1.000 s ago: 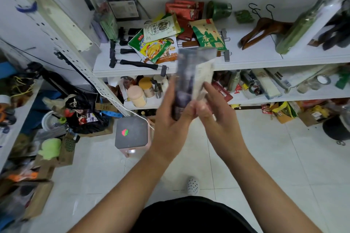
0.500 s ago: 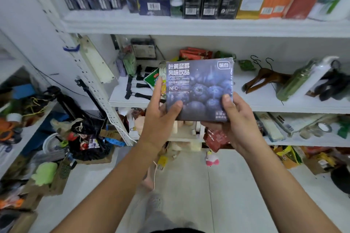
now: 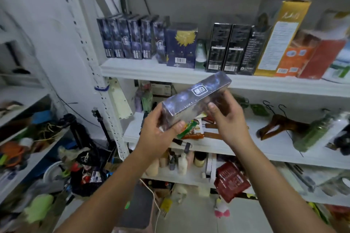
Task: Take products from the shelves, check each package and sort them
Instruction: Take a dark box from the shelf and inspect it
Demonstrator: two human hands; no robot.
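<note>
The box (image 3: 197, 98) is held by both hands in front of the shelves, tilted, with its right end raised. Its lower left end is gripped by the left hand (image 3: 159, 134), fingers curled round it and thumb on the near face. Its upper right part is gripped by the right hand (image 3: 229, 119), thumb pressed on the near face and fingers wrapped behind. A dark blue-purple wrap is seen, with a white square logo on the narrow side; the small print is blurred. On the top shelf (image 3: 151, 68), like boxes (image 3: 128, 41) are stood upright at the left, then a navy box (image 3: 181, 45), black boxes (image 3: 225, 47) and a yellow box (image 3: 278, 39). On the middle shelf (image 3: 246, 145), wooden hangers (image 3: 280, 125) and a green bottle (image 3: 314, 132) are laid.
</note>
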